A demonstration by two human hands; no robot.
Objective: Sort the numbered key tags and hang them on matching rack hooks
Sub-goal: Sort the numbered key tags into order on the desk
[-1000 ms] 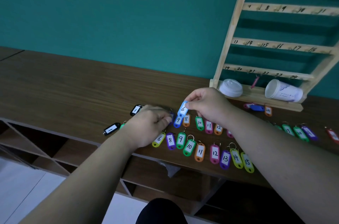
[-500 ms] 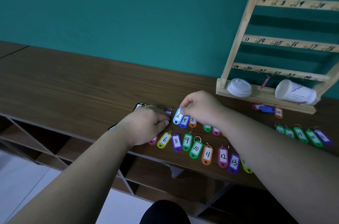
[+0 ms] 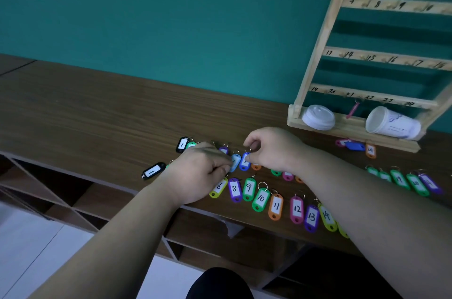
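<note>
The dark brown wood-grain tabletop [image 3: 97,107] looks smooth and matt. The pale bare-wood rack [image 3: 318,36] seems unvarnished. The green oval plastic tag [image 3: 260,199] is glossy, with a paper label and thin metal ring [image 3: 262,185].

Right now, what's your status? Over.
Left hand pinches light blue tag; right hand touches dark blue tag. Pink tag hangs on rack, cup beneath.

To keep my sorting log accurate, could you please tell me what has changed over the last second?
The right hand lowered the light blue tag from its raised tilt into the back row and let go; it is now at the blue tag beside it. The left hand stayed curled at that row, now beside the light blue tag. The front-row tags and the rack are unchanged.
</note>
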